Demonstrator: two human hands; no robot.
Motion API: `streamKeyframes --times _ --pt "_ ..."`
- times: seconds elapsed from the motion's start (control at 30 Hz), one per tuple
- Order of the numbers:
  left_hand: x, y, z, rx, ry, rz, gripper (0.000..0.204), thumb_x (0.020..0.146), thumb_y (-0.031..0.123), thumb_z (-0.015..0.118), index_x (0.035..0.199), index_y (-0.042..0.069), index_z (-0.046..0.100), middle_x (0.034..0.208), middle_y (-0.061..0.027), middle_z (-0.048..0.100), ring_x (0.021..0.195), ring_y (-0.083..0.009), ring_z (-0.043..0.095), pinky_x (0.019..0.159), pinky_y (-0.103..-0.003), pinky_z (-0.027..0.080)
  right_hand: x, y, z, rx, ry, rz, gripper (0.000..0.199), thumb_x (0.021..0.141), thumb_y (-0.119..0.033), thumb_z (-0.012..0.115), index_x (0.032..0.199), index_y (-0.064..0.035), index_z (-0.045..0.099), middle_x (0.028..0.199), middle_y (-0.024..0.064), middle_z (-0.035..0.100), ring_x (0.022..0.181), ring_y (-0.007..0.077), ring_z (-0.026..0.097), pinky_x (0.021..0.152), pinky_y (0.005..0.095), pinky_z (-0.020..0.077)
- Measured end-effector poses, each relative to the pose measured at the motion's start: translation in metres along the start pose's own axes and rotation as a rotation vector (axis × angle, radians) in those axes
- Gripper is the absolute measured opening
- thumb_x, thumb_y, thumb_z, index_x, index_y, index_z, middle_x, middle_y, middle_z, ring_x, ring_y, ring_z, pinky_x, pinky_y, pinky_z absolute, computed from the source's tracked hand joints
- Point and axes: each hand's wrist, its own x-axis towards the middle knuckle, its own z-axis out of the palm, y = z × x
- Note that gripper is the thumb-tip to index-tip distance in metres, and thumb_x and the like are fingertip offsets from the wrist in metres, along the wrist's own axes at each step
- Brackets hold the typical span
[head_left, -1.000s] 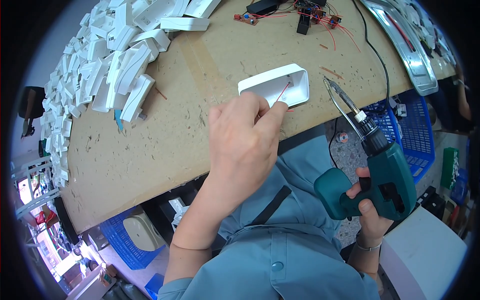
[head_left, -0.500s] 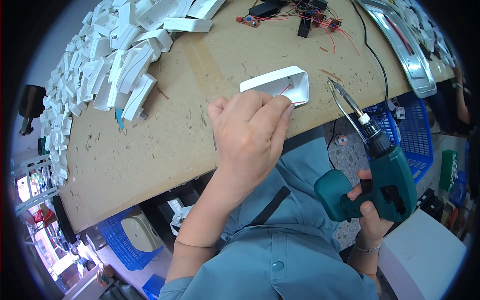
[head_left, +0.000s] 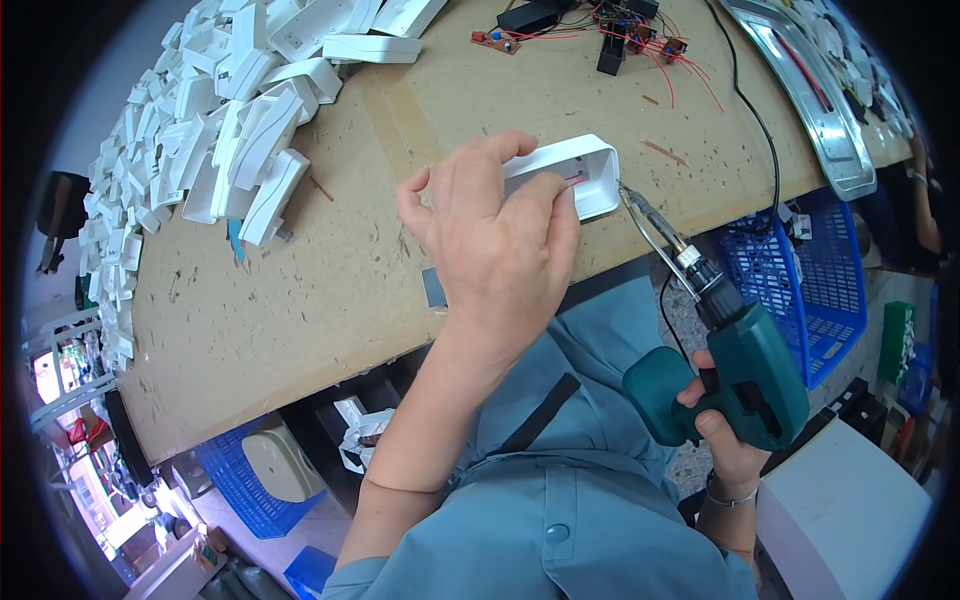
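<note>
A white plastic housing (head_left: 603,160), open on one side, lies on the workbench. My left hand (head_left: 490,240) is over its left part, thumb and index finger pinched together at the opening by a thin red wire (head_left: 575,181). The other fingers spread away, one of them by the housing's upper edge. The very tips of the pinch are hard to make out. My right hand (head_left: 728,440) grips a green soldering gun (head_left: 765,375) by its handle. Its metal tip and the thin guide tube beside it are right at the housing's right end; I cannot tell whether they touch.
White housings (head_left: 240,130) are heaped at the far left. Small circuit boards (head_left: 640,42) with red wires and black parts lie at the back. A metal tray (head_left: 850,165) and black cable (head_left: 755,110) are at the right, above a blue crate (head_left: 835,300). A dark flat piece (head_left: 433,287) lies by my left wrist.
The soldering gun has moved left, bringing its tip to the housing's right end. My left pinch has moved slightly up and left into the opening, and its other fingers have lifted apart.
</note>
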Motion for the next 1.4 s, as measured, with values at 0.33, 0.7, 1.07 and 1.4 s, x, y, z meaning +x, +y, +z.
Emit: streamKeyframes --times 0.33,0.7,1.07,1.4 --pt "0.003 0.000 0.011 0.016 0.036 -0.024 0.004 0.066 0.007 0.067 0.070 0.006 0.064 0.089 -0.0027 0.058 0.081 -0.0164 0.054 0.078 -0.034 0.030 0.004 0.013 0.007 -0.059 -0.083 -0.092 0.049 0.072 -0.008 0.070 0.115 0.0039 0.049 0.098 0.0127 0.059 0.080 0.0181 0.060 0.071 0.0304 0.0486" --pt "0.005 -0.001 0.016 0.066 0.067 0.010 0.003 0.064 0.005 0.065 0.066 0.005 0.062 0.085 -0.0017 0.057 0.079 -0.0172 0.053 0.074 -0.034 0.030 0.012 0.019 0.007 -0.141 -0.150 -0.111 0.049 0.076 -0.009 0.067 0.119 0.0014 0.047 0.111 0.0133 0.056 0.083 0.0168 0.057 0.073 0.0302 0.0473" --pt "0.005 -0.001 0.021 0.106 0.094 0.028 0.009 0.061 0.005 0.063 0.062 0.005 0.054 0.086 -0.0009 0.054 0.078 -0.0174 0.051 0.072 -0.039 0.029 0.018 0.022 0.007 -0.113 -0.128 -0.081 0.045 0.076 -0.009 0.067 0.116 0.0018 0.049 0.107 0.0113 0.057 0.081 0.0151 0.056 0.069 0.0277 0.0466" --pt "0.006 -0.002 0.020 0.132 0.091 0.029 0.006 0.060 0.004 0.064 0.066 0.007 0.063 0.083 -0.0005 0.057 0.076 -0.0170 0.051 0.072 -0.034 0.028 0.027 0.019 0.010 -0.148 -0.060 -0.148 0.044 0.067 0.003 0.072 0.107 0.0071 0.053 0.094 0.0131 0.061 0.072 0.0147 0.061 0.063 0.0252 0.0509"
